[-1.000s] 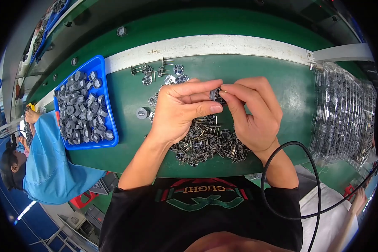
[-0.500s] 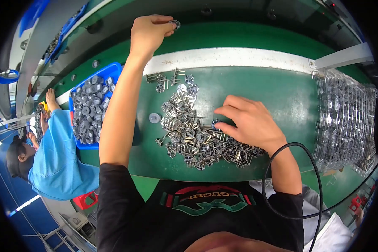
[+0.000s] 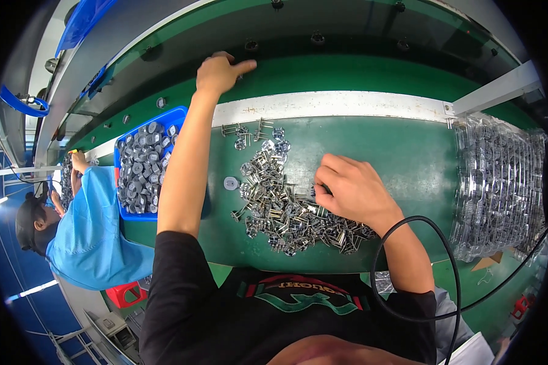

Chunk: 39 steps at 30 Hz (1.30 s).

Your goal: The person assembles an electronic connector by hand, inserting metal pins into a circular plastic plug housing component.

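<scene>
Pile of pinned parts on the table by the right hand, left hand over the green belt.
Right fingers curl tighter than half a second ago, grip impossible to tell; left fingers, then pinching a round part, now stand apart. Left forearm blocks some of the blue tray of grey caps; a white rail edges the belt.

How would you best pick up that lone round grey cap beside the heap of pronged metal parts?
I'd probably come from above and pinch the round grey cap by its near and far rim: it looks flat on the green tabletop, and the heap of pronged metal parts crowds its right side.
</scene>
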Available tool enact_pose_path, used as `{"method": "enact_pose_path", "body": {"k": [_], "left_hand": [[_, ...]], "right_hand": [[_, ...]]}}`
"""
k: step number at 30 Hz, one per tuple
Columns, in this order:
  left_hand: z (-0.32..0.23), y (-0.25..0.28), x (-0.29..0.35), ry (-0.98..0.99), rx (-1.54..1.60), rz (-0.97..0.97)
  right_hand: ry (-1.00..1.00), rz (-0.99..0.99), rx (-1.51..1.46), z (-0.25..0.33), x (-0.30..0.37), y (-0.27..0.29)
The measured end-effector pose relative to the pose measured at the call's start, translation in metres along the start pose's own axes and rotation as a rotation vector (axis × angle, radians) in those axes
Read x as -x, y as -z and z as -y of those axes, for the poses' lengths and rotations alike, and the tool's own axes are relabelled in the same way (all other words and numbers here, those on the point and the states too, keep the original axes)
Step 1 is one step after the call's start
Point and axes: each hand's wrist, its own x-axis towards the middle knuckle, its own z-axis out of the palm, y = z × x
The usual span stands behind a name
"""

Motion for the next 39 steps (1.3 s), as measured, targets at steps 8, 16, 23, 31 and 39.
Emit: {"method": "enact_pose_path", "body": {"k": [8, 16, 23, 31, 39], "left_hand": [[-0.052, 0.043, 0.102, -0.076, 0.829, 0.299], [-0.072, 0.038, 0.199, 0.299, 1.681, 0.655], [-0.072, 0.017, 0.214, 0.118, 1.743, 0.620], [-0.079, 0.014, 0.221, 0.216, 1.736, 0.618], [-0.079, 0.018, 0.218, 0.231, 1.752, 0.579]], "right_hand": [[-0.085, -0.215, -0.466, 0.007, -0.001, 0.005], [-0.314, -0.327, -0.955, 0.020, -0.005, 0.013], [-0.021, -0.587, -0.276, 0.022, -0.010, 0.012], [-0.015, -0.603, -0.254, 0.022, -0.008, 0.000], [0.032, -0.595, -0.265, 0.015, -0.010, -0.010]]}}
